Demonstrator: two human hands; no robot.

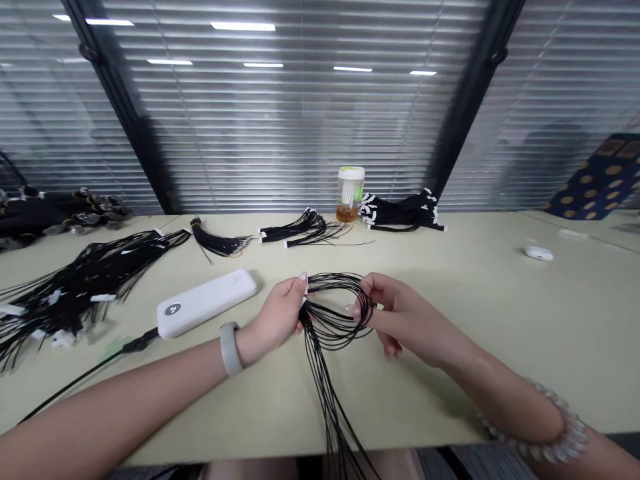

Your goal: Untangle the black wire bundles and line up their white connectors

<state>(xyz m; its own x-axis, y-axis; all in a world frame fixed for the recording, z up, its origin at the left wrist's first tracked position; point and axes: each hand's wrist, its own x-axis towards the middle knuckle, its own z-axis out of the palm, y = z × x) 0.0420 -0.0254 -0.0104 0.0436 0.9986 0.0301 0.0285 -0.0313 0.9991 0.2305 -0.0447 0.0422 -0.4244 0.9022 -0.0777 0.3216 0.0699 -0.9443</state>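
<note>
A bundle of thin black cables [334,331] is bent into a loop above the table, its loose ends trailing down over the front edge. My left hand [285,304] pinches the bundle where white connectors [305,288] sit, thumb on top. At the loop's right side, my right hand [395,312] has its thumb and fingers closed around the bent cables. Part of the bundle is hidden behind my left fingers.
A white power bank [207,301] with a black cord lies left of my hands. Black cable bundles [95,270] spread over the left side; more bundles [400,211] lie at the back beside a lidded jar [351,193]. A small white case [539,253] rests at right.
</note>
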